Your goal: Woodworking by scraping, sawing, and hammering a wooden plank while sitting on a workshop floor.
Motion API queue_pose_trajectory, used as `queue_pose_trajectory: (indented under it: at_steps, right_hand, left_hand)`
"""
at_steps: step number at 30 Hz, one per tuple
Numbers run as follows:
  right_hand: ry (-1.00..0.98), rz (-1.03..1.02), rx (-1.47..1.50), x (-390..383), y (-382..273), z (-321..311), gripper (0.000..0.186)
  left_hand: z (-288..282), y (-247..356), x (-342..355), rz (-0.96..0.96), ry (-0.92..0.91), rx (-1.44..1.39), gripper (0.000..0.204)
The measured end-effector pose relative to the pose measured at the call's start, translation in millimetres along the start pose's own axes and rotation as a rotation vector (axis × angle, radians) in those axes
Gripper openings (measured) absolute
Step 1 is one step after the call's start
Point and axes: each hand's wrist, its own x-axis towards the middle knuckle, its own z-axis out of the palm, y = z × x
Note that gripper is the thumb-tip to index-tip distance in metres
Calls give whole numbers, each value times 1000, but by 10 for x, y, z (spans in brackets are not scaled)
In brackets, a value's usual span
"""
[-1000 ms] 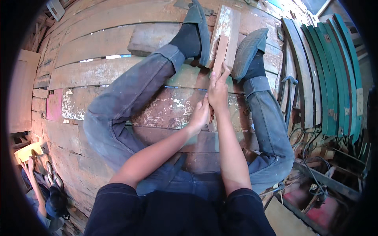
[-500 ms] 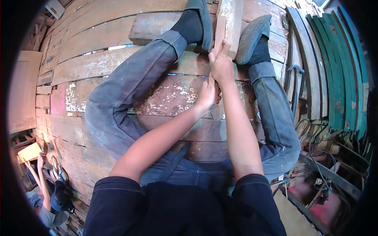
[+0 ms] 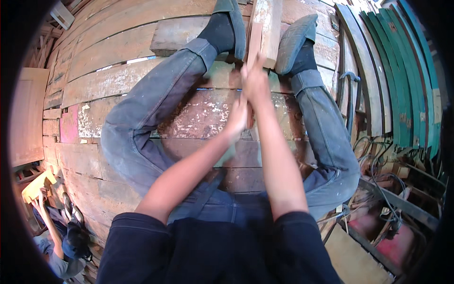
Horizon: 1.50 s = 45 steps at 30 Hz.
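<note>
A narrow strip of reddish-brown wood point(image 3: 255, 35) lies lengthwise against a thicker wooden beam point(image 3: 269, 28) between my two shoes. My right hand point(image 3: 256, 86), blurred by motion, is closed round the strip just off the beam's near end. Behind it, closer to my body, my left hand point(image 3: 238, 117) grips the same strip, whose near end pokes out below the fingers. The palms hide part of the wood, and I cannot make out whether a tool is also held.
My legs bend out on both sides over a plank floor point(image 3: 118, 75). A loose board point(image 3: 177, 35) lies beyond my left foot. To the right are a hammer point(image 3: 350, 78), green slats point(image 3: 402, 85) and tangled cables point(image 3: 378, 180). Another person point(image 3: 71, 244) holds a board at lower left.
Both hands, with the strip, have shifted slightly left and toward me. The whole view has also moved a little. The other person's board has tilted.
</note>
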Motion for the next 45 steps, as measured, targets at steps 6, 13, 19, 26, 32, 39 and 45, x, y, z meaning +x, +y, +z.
queue_pose_trajectory:
  at_steps: [6,13,19,26,32,39,45]
  right_hand:
    - [-15,44,-90,236,-57,63,55]
    - [-100,132,122,-876,4,-41,59]
    - [-23,55,15,-124,28,-22,57]
    - [-70,64,7,-209,63,31,62]
    - [-96,87,32,-889,90,10,65]
    - [-4,54,-88,92,-119,-82,68]
    - [-5,-7,-34,-214,60,83,79]
  left_hand:
    - [37,156,205,19,43,-6,59]
    - [-74,-489,-724,-14,73,-55,46]
    - [49,-125,-67,171,27,61,54]
    - [-40,-110,-192,-23,78,355,57]
    - [-103,-647,-707,100,68,62,45]
    - [32,225,23,-84,-17,59,63]
    - [-131,-130,-196,-52,35,210,54]
